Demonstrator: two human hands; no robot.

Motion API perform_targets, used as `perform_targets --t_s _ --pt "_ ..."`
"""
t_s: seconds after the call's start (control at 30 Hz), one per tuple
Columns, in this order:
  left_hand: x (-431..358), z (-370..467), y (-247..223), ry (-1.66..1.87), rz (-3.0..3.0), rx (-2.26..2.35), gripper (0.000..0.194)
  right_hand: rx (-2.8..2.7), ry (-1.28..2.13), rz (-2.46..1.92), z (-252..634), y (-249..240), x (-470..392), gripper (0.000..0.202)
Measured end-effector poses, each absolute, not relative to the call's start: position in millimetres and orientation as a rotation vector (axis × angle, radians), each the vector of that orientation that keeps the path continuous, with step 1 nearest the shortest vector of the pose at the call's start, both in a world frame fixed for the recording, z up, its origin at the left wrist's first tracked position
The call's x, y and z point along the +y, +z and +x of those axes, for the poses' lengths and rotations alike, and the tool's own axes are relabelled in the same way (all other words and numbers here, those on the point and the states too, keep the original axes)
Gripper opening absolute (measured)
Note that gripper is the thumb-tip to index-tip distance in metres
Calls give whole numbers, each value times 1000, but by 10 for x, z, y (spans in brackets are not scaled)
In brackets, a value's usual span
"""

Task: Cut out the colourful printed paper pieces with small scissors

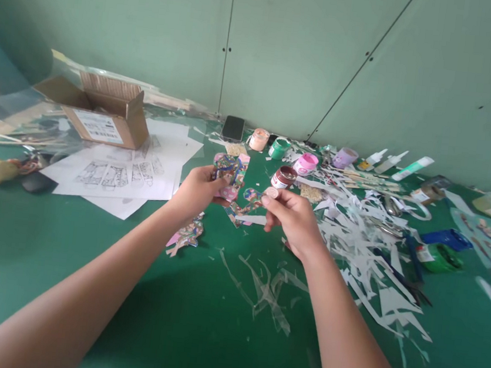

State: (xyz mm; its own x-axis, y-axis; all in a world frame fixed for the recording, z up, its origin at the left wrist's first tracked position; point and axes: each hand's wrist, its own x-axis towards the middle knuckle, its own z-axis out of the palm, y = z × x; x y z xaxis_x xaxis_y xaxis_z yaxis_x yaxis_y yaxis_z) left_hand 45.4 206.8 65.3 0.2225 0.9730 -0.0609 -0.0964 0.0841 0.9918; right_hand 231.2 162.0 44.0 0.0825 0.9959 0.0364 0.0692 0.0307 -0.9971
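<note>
My left hand (200,189) is closed on a patterned multicoloured cutout (229,164), thumb on top, held above the green table. Between the thumb and fingers of my right hand (294,216) is a small pale round piece (271,193). A curved patterned strip (250,199) shows between the hands; whether it is joined to either held piece I cannot tell. Below my left hand, more patterned cutouts (190,232) lie on the table. An open jar of dark red paint (284,178) stands just beyond my right hand.
White paper scraps (368,251) cover the right side, with scissors among them. Paint jars, including a green one (279,148) and a pink one (305,164), line the back. Printed sheets (113,178) and an open cardboard box (102,120) lie left. Clear film strips (271,293) lie in front.
</note>
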Motion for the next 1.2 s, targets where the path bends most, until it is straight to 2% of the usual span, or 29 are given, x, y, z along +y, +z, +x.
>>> perform_targets --t_s 0.37,0.77,1.07,1.2 --pt "1996 524 583 780 1159 909 17 -1102 1099 -1305 2244 343 1687 36" --pt "2042 487 568 879 1053 965 27 -1060 930 -1226 2309 403 1691 30" --pt "1993 528 564 796 1143 886 25 -1135 890 -1296 2219 282 1700 27" --pt "2009 530 571 873 1145 968 20 -1179 865 -1295 2238 293 1688 24"
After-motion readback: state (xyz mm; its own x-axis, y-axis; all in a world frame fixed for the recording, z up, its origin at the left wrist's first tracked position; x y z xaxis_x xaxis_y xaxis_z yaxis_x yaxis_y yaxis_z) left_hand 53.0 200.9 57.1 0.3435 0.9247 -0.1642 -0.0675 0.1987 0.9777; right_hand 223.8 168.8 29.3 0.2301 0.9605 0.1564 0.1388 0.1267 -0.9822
